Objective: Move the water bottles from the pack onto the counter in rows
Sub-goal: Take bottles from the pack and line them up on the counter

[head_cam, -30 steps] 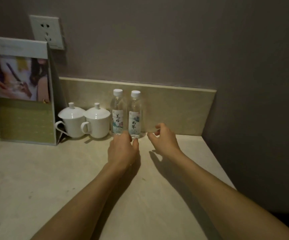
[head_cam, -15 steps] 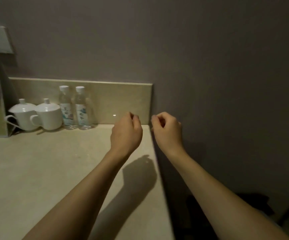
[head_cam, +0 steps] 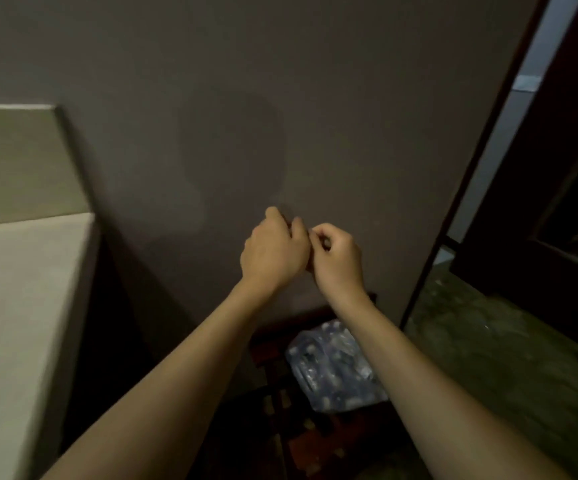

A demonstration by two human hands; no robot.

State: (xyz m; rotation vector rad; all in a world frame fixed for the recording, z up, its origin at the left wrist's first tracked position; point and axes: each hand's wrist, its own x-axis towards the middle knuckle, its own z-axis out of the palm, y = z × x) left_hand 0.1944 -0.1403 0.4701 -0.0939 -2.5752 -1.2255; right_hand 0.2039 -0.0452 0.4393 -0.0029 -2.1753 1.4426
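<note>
The plastic-wrapped pack of water bottles (head_cam: 332, 368) lies low down on a dark wooden stand, partly hidden behind my right forearm. My left hand (head_cam: 273, 251) and my right hand (head_cam: 338, 258) hang in the air in front of the grey wall, well above the pack. They almost touch each other. The fingers of both are loosely curled and hold nothing. The beige counter (head_cam: 21, 306) shows only as a bare strip at the left edge, and no bottles standing on it are in view.
A beige backsplash (head_cam: 14, 161) rises behind the counter. The dark wooden stand (head_cam: 273, 344) sits in the gap between the counter's side and a dark door frame (head_cam: 460, 202). Patterned floor (head_cam: 488, 341) lies to the right.
My view has swung right and down, away from the two bottles and cups on the counter. Both hands left the counter, came together, and now hover above the pack.
</note>
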